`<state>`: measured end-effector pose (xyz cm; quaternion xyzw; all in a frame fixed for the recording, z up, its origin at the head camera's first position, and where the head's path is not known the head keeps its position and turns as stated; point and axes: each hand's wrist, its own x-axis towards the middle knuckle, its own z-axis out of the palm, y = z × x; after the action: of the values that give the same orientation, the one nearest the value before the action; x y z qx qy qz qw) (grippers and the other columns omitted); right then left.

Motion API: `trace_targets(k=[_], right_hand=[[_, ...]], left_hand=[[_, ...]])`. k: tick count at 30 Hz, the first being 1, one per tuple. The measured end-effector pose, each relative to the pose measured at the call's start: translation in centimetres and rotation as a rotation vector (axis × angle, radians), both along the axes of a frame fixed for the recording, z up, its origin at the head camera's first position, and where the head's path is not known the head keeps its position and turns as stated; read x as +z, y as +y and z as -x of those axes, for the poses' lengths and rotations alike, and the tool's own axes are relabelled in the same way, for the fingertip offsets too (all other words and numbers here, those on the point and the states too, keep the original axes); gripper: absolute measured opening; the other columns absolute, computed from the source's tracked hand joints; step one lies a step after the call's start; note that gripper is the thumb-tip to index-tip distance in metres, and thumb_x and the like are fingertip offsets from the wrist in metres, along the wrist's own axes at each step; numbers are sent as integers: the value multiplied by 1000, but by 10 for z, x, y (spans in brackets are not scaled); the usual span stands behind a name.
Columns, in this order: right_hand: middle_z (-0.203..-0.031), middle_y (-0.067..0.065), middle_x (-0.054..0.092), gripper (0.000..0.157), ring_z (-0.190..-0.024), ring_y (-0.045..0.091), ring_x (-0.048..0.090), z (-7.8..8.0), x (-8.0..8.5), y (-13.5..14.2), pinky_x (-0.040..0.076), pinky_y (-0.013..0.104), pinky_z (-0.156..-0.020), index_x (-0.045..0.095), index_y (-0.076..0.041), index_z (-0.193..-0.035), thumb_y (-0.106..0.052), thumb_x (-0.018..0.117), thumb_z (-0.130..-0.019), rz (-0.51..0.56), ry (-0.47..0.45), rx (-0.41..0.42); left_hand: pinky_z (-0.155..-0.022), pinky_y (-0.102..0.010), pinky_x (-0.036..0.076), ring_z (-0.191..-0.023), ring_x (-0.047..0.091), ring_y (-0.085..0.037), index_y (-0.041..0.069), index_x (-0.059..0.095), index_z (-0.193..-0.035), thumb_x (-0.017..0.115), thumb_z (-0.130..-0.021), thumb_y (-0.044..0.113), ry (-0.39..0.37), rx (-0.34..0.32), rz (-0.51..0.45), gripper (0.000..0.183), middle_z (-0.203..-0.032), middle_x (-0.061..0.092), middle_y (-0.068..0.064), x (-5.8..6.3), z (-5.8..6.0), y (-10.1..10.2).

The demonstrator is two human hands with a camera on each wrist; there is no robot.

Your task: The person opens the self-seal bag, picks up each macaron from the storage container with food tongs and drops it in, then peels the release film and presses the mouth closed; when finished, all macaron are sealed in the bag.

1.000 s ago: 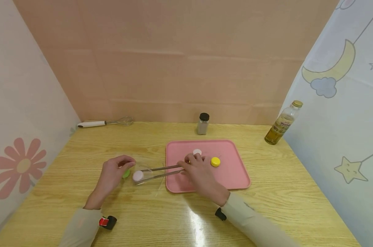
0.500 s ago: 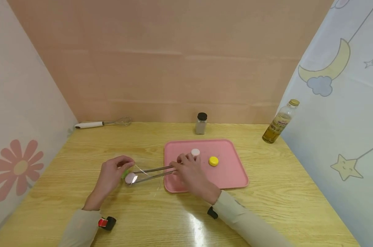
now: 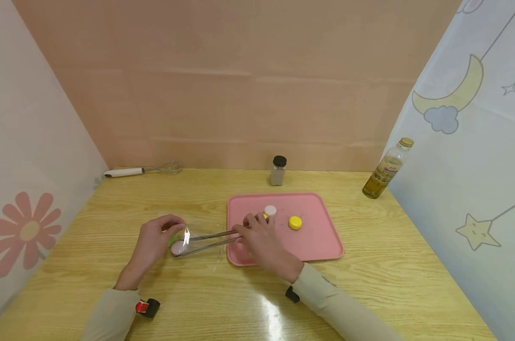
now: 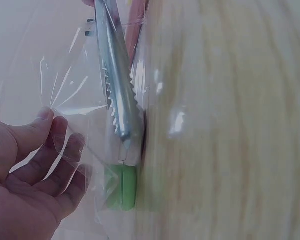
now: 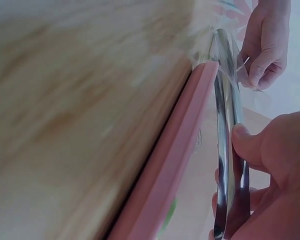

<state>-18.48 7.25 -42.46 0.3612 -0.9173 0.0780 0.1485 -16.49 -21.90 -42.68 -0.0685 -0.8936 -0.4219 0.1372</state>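
Observation:
My left hand [image 3: 153, 239] pinches the edge of a clear plastic bag [image 4: 72, 97] between thumb and index finger. A green macaron [image 4: 121, 187] lies in the bag, beside that hand. With my right hand [image 3: 266, 244] I grip metal tongs [image 3: 210, 235], whose serrated ends reach into the bag. At the tips of the tongs is a pale pink macaron [image 3: 179, 248], next to the green one. Whether the tongs still squeeze it is hard to tell. On the pink tray [image 3: 321, 248], a yellow macaron [image 3: 295, 223] and another pale pink macaron [image 3: 270, 210] lie beyond my right hand, which partly hides one more yellow piece.
A whisk [image 3: 127, 172] lies at the back left of the wooden table. Behind the tray stands a small black-capped jar [image 3: 278, 173]. Toward the back right is a bottle of amber liquid [image 3: 383, 176]. Patterned side walls and a plain back sheet border the table.
My right hand has moved left, carrying the tongs and pale pink macaron deeper into the bag, up to the green macaron. The left hand keeps its pinch, nearly still.

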Motion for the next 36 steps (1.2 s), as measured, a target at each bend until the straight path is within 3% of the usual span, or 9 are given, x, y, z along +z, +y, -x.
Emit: trace_targets(k=[9,15,27,36], right_hand=[[-100,3,55,25,-86,24,42,-1,-1,10,32,41,-72,72,-26,-114,-28,79,-90,18,17,9],[-103,5,56,24,-91,27,44,-6,-1,25,34,43,-73,71,-25,-113,-29,78,-90,26,31,-6],[-102,5,53,29,-93,29,45,-21,2,69,31,46,-76,69,-23,-111,-17,82,-87,109,34,-71],[-100,4,54,36,-88,25,43,-37,13,108,28,42,-75,72,-20,-118,-10,81,-85,185,53,-138]], left_hand=[[-76,-24,51,-92,70,-23,7,76,-98,71,-96,11,9,3,4,7,-91,74,-2,-2,0,-1],[-78,-26,52,-93,69,-24,6,76,-99,71,-96,10,-7,0,0,7,-92,74,-3,-2,-1,-1],[-77,-25,51,-93,69,-22,7,76,-100,71,-96,11,-9,4,6,8,-92,73,-1,-2,-2,-1],[-78,-26,51,-94,69,-22,7,76,-101,71,-96,11,-15,2,8,8,-93,74,-2,-2,-1,-2]])
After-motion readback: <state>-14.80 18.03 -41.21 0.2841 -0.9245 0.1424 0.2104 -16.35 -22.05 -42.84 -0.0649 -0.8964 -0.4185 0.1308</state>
